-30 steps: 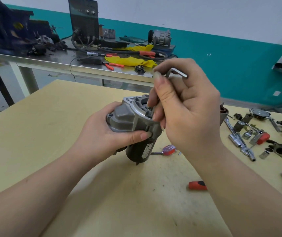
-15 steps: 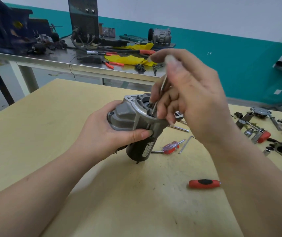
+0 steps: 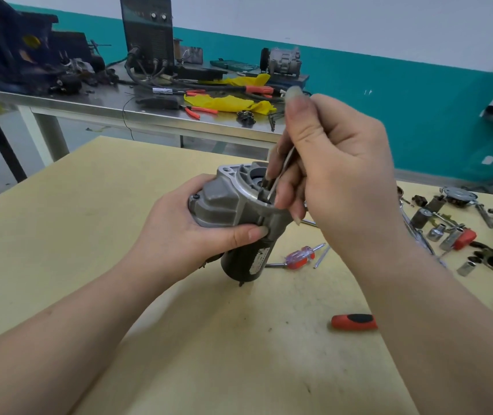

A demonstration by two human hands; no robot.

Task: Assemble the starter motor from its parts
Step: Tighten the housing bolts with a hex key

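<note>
The starter motor [image 3: 233, 211] stands upright on the yellow table, grey aluminium nose housing on top, black cylindrical body below. My left hand [image 3: 185, 232] grips the housing from the left, thumb across its front. My right hand [image 3: 332, 166] is above and right of the housing and pinches a thin silver hex key [image 3: 281, 175]. The key slants down into the open mouth of the housing. Its lower tip is hidden by my fingers and the housing rim.
A small red and clear screwdriver [image 3: 299, 256] and an orange-handled tool [image 3: 354, 322] lie right of the motor. Sockets, brackets and loose motor parts [image 3: 454, 232] are spread at the table's right edge. A steel bench [image 3: 119, 109] with cables and a yellow cloth stands behind.
My right hand turned and lifted; the hex key went from lying across my fingers to pointing down into the housing. The motor and left hand stayed put.
</note>
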